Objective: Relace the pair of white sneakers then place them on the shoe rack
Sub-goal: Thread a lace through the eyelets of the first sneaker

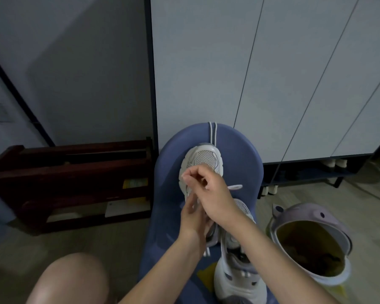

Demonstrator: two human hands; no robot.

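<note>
Right hand (pixel 208 189) pinches the lace (pixel 235 187) over the far sneaker (pixel 203 160), left hand (pixel 192 212) grip unclear; should pull w/ even tension thru each eyelet.

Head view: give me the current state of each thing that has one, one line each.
Far sneaker: on the blue chair, toe pointing away, being laced.
Near sneaker: lying on the chair, untouched.
Lace: two strands trail past the toe; one end sticks out right.
Right hand: fingers curled, pinching lace over the far sneaker.
Left hand: at the eyelets; its grip is hidden.
Shoe rack: no sneakers on it.
Bin: open.
</note>
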